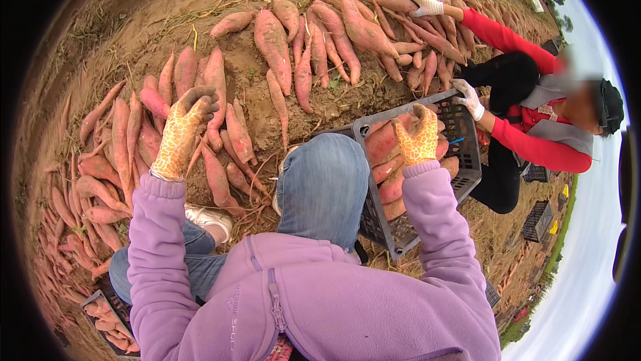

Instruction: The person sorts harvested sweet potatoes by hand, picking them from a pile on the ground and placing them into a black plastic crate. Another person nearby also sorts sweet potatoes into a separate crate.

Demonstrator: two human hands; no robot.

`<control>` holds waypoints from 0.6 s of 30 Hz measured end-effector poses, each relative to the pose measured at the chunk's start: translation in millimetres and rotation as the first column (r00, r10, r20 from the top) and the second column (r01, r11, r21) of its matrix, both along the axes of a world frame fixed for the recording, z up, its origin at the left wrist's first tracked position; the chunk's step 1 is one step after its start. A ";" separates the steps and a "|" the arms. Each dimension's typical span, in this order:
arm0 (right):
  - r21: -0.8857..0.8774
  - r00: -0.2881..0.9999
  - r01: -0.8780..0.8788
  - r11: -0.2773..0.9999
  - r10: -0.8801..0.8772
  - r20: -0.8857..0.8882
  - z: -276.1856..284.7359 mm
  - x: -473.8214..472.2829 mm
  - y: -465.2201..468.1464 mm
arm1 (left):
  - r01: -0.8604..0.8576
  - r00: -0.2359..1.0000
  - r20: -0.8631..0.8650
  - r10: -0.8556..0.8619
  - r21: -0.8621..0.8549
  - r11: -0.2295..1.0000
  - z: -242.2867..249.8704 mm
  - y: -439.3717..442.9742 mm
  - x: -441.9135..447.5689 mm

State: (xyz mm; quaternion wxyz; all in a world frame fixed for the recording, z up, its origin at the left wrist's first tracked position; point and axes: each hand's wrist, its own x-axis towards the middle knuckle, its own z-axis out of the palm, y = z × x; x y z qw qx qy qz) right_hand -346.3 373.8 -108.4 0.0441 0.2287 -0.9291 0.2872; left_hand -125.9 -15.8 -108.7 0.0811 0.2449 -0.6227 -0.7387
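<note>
My left hand (184,129), in a yellow-patterned glove with soiled fingertips, is bent over sweet potatoes lying on the soil. Its fingers are loosely curled and nothing shows in them. A bright pink sweet potato (154,103) lies just left of its fingers, and a longer one (216,88) lies to the right. Above the black plastic crate (374,199) is my right hand (418,134), its thumb and fingers apart with no sweet potato between them. Inside the crate are several reddish sweet potatoes (381,143), partly hidden by my hand and sleeve.
A co-worker in red sleeves (506,40) crouches at right, one gloved hand (425,5) on a sweet potato, the other (468,98) at the crate's rim. Another filled crate (107,323) stands lower left. My knee (323,185) is beside the near crate.
</note>
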 end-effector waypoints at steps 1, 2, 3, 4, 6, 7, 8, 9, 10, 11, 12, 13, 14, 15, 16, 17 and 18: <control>-0.067 0.997 0.077 0.995 -0.078 0.000 -5.1 -3.1 3.0 | -0.028 0.999 0.036 0.027 0.024 0.999 -0.7 -0.5 0.3; 0.039 0.976 0.123 0.992 -0.128 0.174 -9.5 -7.5 7.8 | -0.043 0.998 0.036 0.041 0.050 0.998 -1.6 -0.8 0.2; 0.124 0.931 0.121 0.985 -0.155 0.330 -14.3 -11.7 13.0 | -0.054 0.998 0.035 0.051 0.088 0.995 -2.5 -1.0 -0.2; 0.157 0.905 0.090 0.984 -0.147 0.399 -18.2 -13.2 20.4 | -0.046 0.998 0.033 0.043 0.065 0.997 -3.6 -1.2 -0.7; 0.177 0.829 0.164 0.970 -0.233 0.509 -28.5 -22.7 28.2 | -0.031 0.999 0.025 0.030 0.057 0.998 -6.1 -0.9 -1.5; 0.199 0.780 0.213 0.957 -0.289 0.555 -32.8 -26.2 30.7 | -0.031 0.999 0.025 0.030 0.059 0.998 -7.2 -0.6 -1.3; 0.096 0.656 0.313 0.945 -0.289 0.697 -38.1 -26.4 31.4 | -0.034 0.999 0.028 0.032 0.062 0.998 -8.1 -0.7 -1.0; 0.084 0.673 0.309 0.947 -0.281 0.684 -40.0 -26.6 33.2 | -0.037 0.999 0.033 0.035 0.069 0.997 -8.7 -1.0 -0.1; 0.050 0.698 0.308 0.950 -0.261 0.666 -41.1 -25.1 34.5 | -0.041 0.999 0.035 0.038 0.076 0.996 -9.3 -1.7 0.4; 0.024 0.702 0.332 0.943 -0.264 0.661 -40.0 -23.6 36.9 | -0.049 0.999 0.024 0.046 0.104 0.993 -9.6 -2.5 1.3; -0.065 0.742 0.329 0.942 -0.215 0.636 -36.0 -19.6 42.3 | -0.058 0.998 0.013 0.057 0.130 0.990 -9.5 -3.7 2.3; -0.141 0.754 0.359 0.923 -0.198 0.627 -30.5 -13.1 50.2 | -0.071 0.997 0.003 0.071 0.156 0.985 -9.4 -4.4 3.6; -0.270 0.674 0.441 0.856 -0.117 0.729 -20.8 -7.5 62.7 | -0.091 0.996 0.003 0.091 0.164 0.982 -9.5 -4.9 4.6; -0.338 0.648 0.547 0.766 -0.131 0.750 -13.2 -1.7 74.8 | -0.106 0.994 0.007 0.107 0.174 0.979 -9.7 -5.1 4.9; -0.389 0.632 0.626 0.676 -0.146 0.761 -8.7 4.1 86.2 | -0.102 0.994 -0.015 0.107 0.194 0.976 -10.4 -4.6 4.7; -0.500 0.643 0.655 0.566 -0.072 0.762 -4.3 10.0 98.6 | -0.117 0.993 0.016 0.116 0.196 0.974 -11.3 -3.8 3.8; -0.511 0.616 0.692 0.510 -0.047 0.786 -6.5 16.7 106.2 | -0.115 0.993 0.014 0.115 0.206 0.972 -12.7 -2.8 1.8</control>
